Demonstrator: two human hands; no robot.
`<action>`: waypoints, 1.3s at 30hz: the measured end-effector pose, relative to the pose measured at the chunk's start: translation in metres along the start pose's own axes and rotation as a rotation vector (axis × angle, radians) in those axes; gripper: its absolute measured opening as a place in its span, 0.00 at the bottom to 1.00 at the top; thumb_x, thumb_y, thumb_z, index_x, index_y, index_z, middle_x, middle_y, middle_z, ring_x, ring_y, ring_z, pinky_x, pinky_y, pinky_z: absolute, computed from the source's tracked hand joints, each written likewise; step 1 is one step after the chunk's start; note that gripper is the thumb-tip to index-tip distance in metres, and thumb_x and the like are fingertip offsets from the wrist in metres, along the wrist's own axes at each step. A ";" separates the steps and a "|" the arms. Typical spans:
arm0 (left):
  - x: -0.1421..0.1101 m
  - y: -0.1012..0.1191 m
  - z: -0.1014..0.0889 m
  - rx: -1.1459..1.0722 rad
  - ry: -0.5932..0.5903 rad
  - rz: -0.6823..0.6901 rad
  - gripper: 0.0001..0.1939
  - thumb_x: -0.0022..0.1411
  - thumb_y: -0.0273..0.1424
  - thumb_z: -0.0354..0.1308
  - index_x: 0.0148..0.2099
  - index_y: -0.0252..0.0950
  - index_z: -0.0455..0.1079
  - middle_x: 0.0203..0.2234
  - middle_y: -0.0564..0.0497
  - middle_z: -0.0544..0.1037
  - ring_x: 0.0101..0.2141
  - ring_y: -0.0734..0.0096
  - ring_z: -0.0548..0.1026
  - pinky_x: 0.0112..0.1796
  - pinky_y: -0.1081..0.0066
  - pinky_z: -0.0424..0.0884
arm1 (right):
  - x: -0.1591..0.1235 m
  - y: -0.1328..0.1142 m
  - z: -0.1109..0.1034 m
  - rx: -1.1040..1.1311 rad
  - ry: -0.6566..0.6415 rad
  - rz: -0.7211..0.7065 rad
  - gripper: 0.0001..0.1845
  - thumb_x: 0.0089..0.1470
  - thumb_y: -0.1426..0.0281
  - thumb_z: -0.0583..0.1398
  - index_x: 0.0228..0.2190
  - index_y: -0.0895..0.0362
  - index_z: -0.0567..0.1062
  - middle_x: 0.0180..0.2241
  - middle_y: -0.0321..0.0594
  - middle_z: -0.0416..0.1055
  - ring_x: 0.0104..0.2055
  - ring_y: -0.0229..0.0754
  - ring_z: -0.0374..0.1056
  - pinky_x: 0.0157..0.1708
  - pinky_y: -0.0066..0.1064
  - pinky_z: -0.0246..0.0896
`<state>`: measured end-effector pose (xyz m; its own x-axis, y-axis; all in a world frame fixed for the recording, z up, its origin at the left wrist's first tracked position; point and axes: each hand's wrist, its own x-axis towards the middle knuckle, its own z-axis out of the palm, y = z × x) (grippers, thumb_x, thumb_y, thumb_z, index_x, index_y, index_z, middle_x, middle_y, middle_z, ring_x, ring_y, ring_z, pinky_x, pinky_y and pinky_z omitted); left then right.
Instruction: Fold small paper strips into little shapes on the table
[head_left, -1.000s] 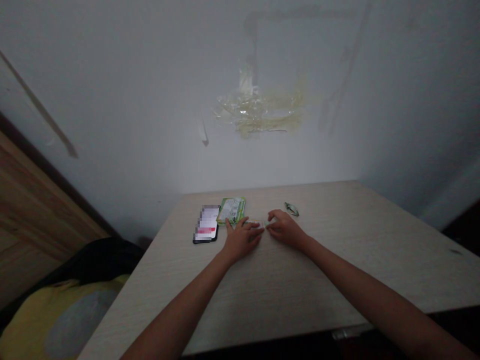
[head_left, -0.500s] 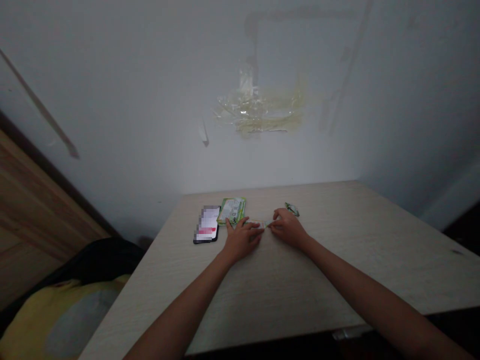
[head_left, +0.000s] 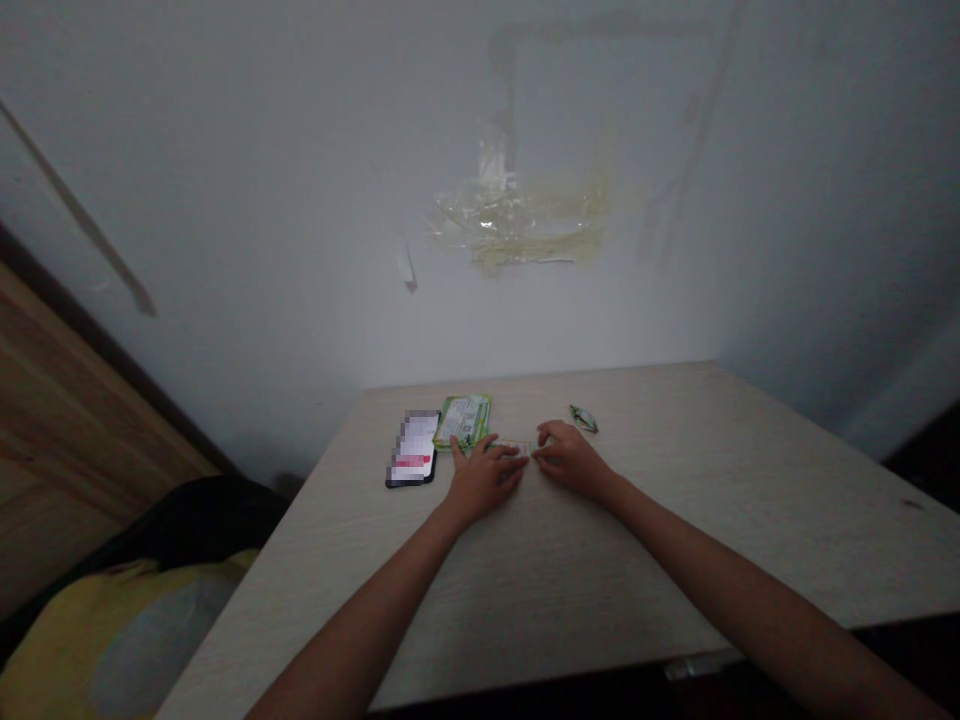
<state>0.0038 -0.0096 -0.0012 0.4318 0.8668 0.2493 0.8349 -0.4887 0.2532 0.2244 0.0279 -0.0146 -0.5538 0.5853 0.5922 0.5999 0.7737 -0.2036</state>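
Flat in the head view, spreading the left hand (head_left: 480, 482) palm-down, with the leftmost finger at the near edge of the green packet (head_left: 463, 420) and others over the small printed strip (head_left: 514, 448) on the pale table (head_left: 600, 580). Curling the right hand (head_left: 571, 460) at the strip's right end; cannot tell whether pinching it. Can also see a phone (head_left: 416, 448) left of the packet, and a crumpled wrapper (head_left: 583, 418) beyond the right hand.
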 end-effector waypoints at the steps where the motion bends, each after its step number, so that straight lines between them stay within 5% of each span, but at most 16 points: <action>1: 0.000 0.000 0.000 0.004 0.000 -0.004 0.15 0.66 0.41 0.52 0.53 0.62 0.69 0.55 0.59 0.73 0.63 0.53 0.57 0.54 0.25 0.23 | 0.000 -0.001 0.000 0.000 -0.007 -0.006 0.07 0.50 0.76 0.63 0.29 0.55 0.81 0.38 0.45 0.70 0.45 0.46 0.65 0.47 0.39 0.60; 17: 0.000 0.000 0.001 0.002 0.006 0.006 0.14 0.66 0.41 0.52 0.52 0.60 0.70 0.54 0.57 0.74 0.62 0.53 0.58 0.54 0.25 0.25 | 0.000 0.007 -0.004 -0.102 0.014 0.134 0.04 0.49 0.73 0.65 0.28 0.56 0.82 0.34 0.43 0.70 0.40 0.44 0.65 0.43 0.38 0.60; 28: 0.000 0.002 0.000 -0.019 0.019 0.008 0.14 0.66 0.40 0.52 0.52 0.59 0.70 0.56 0.57 0.73 0.62 0.54 0.58 0.56 0.27 0.24 | 0.000 0.016 0.002 0.048 0.050 0.141 0.07 0.55 0.73 0.61 0.31 0.56 0.81 0.35 0.44 0.72 0.40 0.43 0.67 0.45 0.37 0.63; 34: 0.000 0.000 0.001 -0.040 -0.014 0.038 0.15 0.66 0.40 0.51 0.54 0.59 0.69 0.57 0.57 0.72 0.64 0.54 0.55 0.55 0.26 0.25 | 0.000 0.020 0.003 0.092 0.031 0.110 0.14 0.58 0.75 0.58 0.44 0.54 0.79 0.43 0.46 0.72 0.47 0.44 0.66 0.50 0.40 0.63; 39: 0.001 -0.001 0.002 -0.026 -0.010 0.050 0.16 0.65 0.38 0.52 0.54 0.57 0.69 0.57 0.56 0.71 0.64 0.55 0.54 0.56 0.27 0.27 | -0.005 0.020 0.007 0.036 -0.021 0.073 0.16 0.55 0.75 0.61 0.44 0.50 0.79 0.50 0.48 0.68 0.54 0.48 0.62 0.54 0.46 0.60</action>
<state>0.0042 -0.0083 -0.0036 0.4763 0.8422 0.2525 0.8031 -0.5337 0.2649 0.2354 0.0426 -0.0265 -0.5215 0.6448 0.5587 0.6183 0.7369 -0.2734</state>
